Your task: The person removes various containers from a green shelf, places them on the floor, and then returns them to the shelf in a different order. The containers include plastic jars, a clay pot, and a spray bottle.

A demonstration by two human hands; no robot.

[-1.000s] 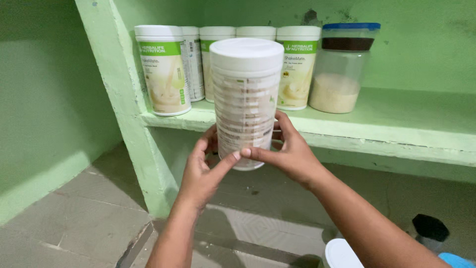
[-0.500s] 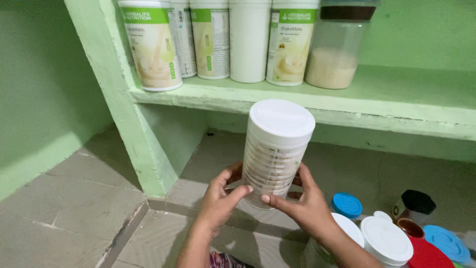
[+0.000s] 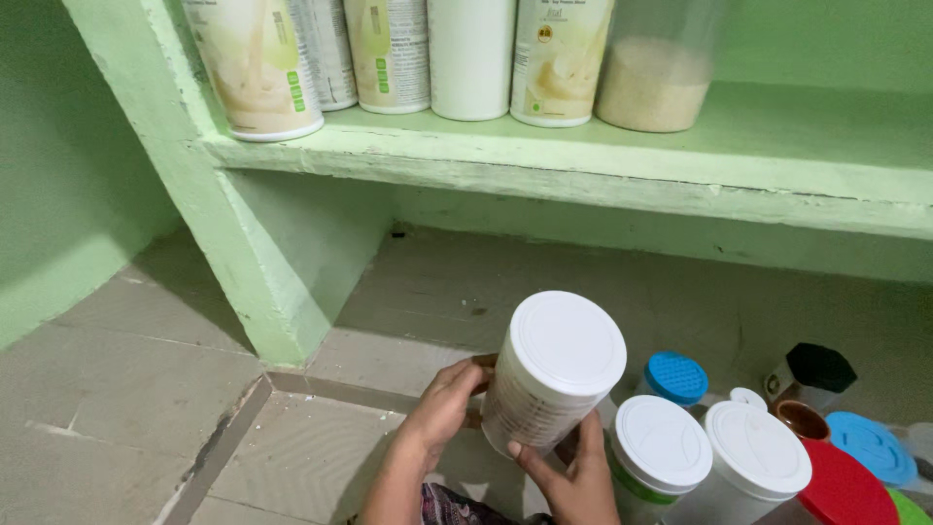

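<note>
A white-lidded canister [image 3: 549, 379] is gripped low in the frame, just above the floor [image 3: 146, 389], with the left hand [image 3: 442, 408] wrapped round its side and the right hand [image 3: 573, 476] cupped under its base, both closed firmly on it. The canister appears to be mid-carry, tilted slightly; a steady two-handed grip would be called for by any setting down. Just beside it, more lidded tubs [image 3: 709, 457] are clustered on the floor, with a blue lid [image 3: 675, 377] and a red lid [image 3: 841, 486] among them, contents hidden. Farther back, on the green shelf [image 3: 603, 165], a row of labelled canisters [image 3: 389, 53] is seen, and a clear jar [image 3: 656, 63] is partly filled with pale grainy powder.
</note>
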